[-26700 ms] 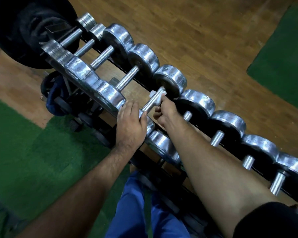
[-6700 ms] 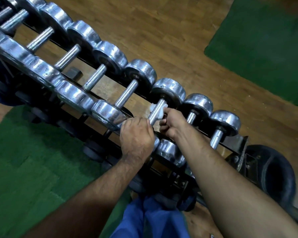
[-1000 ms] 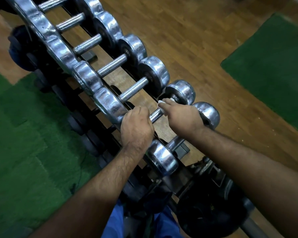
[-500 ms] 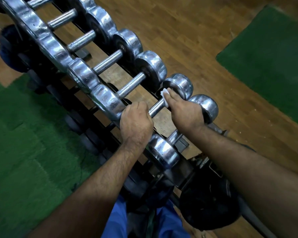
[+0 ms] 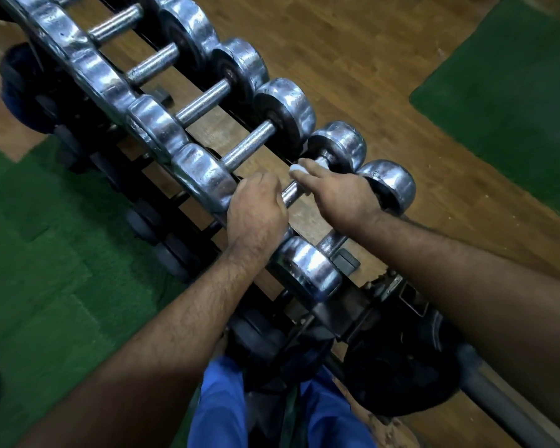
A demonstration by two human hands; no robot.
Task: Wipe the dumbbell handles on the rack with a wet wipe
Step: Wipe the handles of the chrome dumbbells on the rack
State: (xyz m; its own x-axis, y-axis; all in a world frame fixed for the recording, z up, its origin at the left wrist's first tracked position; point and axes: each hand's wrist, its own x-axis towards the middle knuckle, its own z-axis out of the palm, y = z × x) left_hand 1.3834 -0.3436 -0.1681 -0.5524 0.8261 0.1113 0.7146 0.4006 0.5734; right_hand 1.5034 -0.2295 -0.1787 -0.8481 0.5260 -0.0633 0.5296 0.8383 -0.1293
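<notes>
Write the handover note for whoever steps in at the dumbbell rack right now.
Left hand: gripping the near end of the second-to-last dumbbell, steadying it.
Right hand: wrapped round that dumbbell's handle, pressing the wet wipe against its far end.
Dumbbells sit in a row on the rack; this one is next to the last dumbbell at the right end.
Done: cannot tell from this view which handles are already wiped.
Left: finish this handle, then probably the last dumbbell's handle.
</notes>
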